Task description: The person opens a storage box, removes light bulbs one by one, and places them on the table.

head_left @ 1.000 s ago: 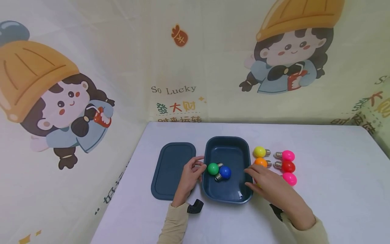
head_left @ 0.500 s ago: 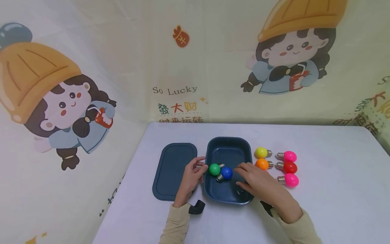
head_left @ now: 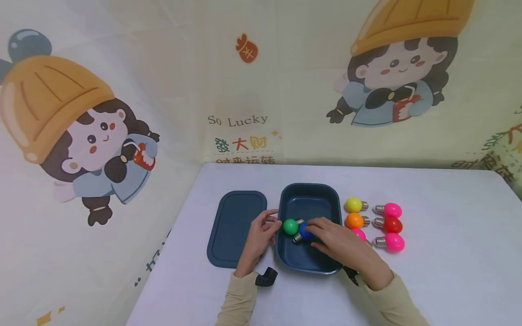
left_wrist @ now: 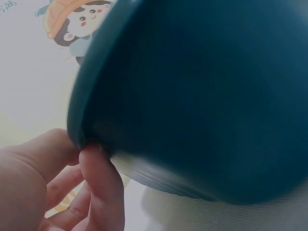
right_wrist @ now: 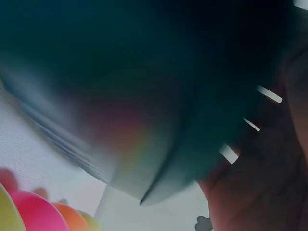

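Observation:
A dark blue plastic box (head_left: 310, 262) stands mid-table. Inside it, a green bulb (head_left: 291, 227) and a blue bulb (head_left: 305, 232) lie side by side. My left hand (head_left: 261, 233) pinches the box's left rim between thumb and finger, which the left wrist view shows close up on the box wall (left_wrist: 183, 106). Over the box's right half, my right hand (head_left: 342, 242) has its fingers and thumb spread apart on either side of the blue bulb, partly covering it. In the right wrist view the box wall (right_wrist: 120, 72) hides the fingertips and both bulbs.
A matching flat lid (head_left: 236, 231) lies left of the box. To the right, loose bulbs form two columns: a yellow bulb (head_left: 353, 205), an orange bulb (head_left: 354, 221), a red bulb (head_left: 393, 224) and pink bulbs (head_left: 395, 242). A nearer yellow bulb (right_wrist: 7, 211) shows in the right wrist view.
My right hand has moved left from the box's right rim, across the inside, to the blue bulb. The left hand stays at the left rim, and both bulbs keep their places.

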`<move>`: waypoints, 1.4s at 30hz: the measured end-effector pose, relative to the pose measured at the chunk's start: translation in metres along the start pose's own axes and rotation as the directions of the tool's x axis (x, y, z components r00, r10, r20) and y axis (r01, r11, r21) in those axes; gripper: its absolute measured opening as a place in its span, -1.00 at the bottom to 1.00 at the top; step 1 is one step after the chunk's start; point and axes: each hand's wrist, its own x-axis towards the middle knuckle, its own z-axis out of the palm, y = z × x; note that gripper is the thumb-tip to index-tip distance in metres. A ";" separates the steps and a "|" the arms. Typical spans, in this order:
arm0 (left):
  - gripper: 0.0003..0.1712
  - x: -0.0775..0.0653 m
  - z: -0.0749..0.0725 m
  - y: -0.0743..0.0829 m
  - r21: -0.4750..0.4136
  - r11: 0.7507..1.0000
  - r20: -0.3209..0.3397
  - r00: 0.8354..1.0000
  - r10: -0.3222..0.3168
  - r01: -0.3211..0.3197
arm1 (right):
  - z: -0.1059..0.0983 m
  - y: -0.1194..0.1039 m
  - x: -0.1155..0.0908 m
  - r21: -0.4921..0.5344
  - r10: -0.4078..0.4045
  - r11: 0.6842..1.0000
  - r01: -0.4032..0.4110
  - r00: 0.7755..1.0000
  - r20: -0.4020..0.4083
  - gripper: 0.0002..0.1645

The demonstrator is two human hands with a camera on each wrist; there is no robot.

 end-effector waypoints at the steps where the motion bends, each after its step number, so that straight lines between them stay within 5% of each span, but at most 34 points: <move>1: -0.53 0.000 0.000 0.000 0.000 1.000 -0.004 1.000 0.000 0.000 | 0.001 0.001 0.000 0.000 -0.005 1.000 0.005 1.000 0.000 -0.51; 13: -0.52 0.001 0.002 -0.001 -0.002 1.000 0.004 1.000 0.002 -0.002 | 0.017 0.007 0.002 -0.014 -0.077 0.997 0.077 0.997 0.006 -0.42; 27: -0.54 -0.001 0.002 -0.002 -0.005 1.000 -0.004 1.000 0.007 -0.007 | 0.022 0.007 0.002 0.031 -0.025 0.999 0.024 0.998 0.055 -0.50; 42: -0.53 -0.002 0.001 0.003 0.002 1.000 -0.006 1.000 -0.003 0.003 | -0.008 0.005 -0.016 0.042 0.002 0.999 -0.003 1.000 0.020 -0.49</move>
